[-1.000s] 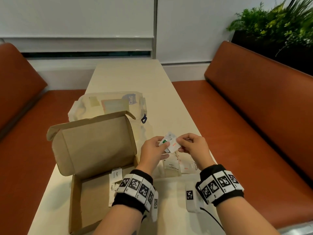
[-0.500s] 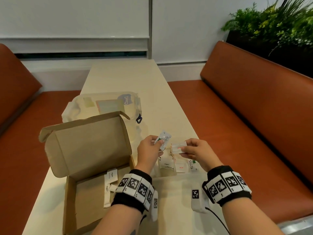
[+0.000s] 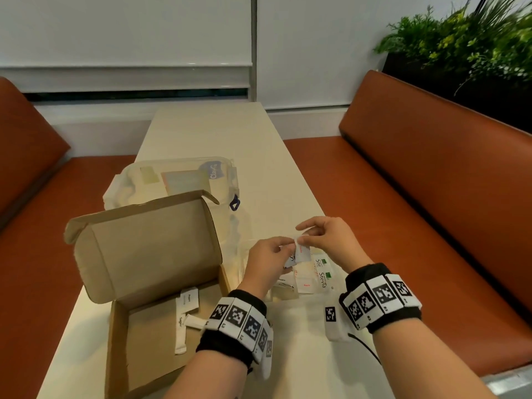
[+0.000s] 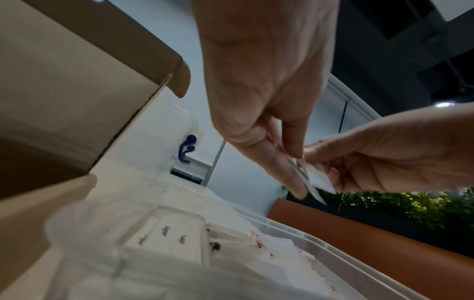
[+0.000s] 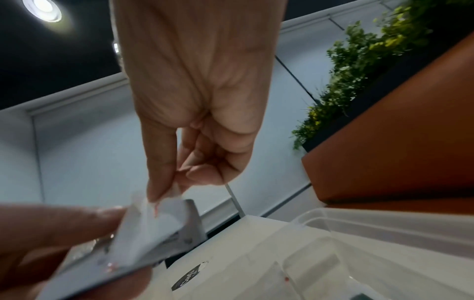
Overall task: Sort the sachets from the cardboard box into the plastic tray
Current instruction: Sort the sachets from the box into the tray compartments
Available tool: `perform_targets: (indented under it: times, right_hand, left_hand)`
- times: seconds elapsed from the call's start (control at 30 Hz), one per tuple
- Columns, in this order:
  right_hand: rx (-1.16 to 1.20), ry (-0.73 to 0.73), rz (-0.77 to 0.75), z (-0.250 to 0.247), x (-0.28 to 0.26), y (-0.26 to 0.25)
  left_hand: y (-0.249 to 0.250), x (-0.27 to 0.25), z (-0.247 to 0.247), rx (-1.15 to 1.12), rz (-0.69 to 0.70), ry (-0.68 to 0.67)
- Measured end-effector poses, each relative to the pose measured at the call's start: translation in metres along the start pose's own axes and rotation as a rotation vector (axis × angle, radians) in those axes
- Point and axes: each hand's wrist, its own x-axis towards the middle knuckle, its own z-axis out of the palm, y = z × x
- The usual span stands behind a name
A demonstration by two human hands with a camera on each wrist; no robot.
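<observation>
Soft, even indoor light; wrist views blurred.

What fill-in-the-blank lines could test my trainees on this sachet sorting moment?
1. The cardboard box stands with its lid ____.
2. Both hands pinch sachets above the plastic ____.
3. The green-marked sachets in the tray read ____.
4. The left hand is nearer the box than the ____ hand.

Missing: open; tray; Stevia; right

Brown cardboard box (image 3: 149,254); white sachets (image 3: 187,315) inside, black lettering. Clear plastic tray (image 3: 325,295) at three o'clock: white sachets, red and green print. Wristbands (image 3: 239,321) black with checkered white tags. Held sachet (image 3: 300,253) seems red-lettered.
</observation>
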Motion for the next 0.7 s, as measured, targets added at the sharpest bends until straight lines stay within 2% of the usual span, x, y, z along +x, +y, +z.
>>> perform_targets:
  times: [0.17, 0.4, 0.6, 0.7]
  right_hand:
    - [0.041, 0.085, -0.006, 0.006, 0.0, 0.001]
    - [0.1, 0.088, 0.014, 0.013, -0.006, 0.004]
    - [0.099, 0.101, 0.069, 0.011, -0.008, 0.013]
    - [0.034, 0.146, 0.07, 0.005, -0.006, 0.015]
  left_hand:
    - [0.004, -0.002, 0.002, -0.094, -0.032, 0.041]
    - [0.001, 0.0, 0.004, -0.085, -0.05, 0.135]
    - [-0.004, -0.003, 0.005, -0.105, -0.034, 0.072]
    - [-0.006, -0.001, 0.0, -0.067, -0.029, 0.192]
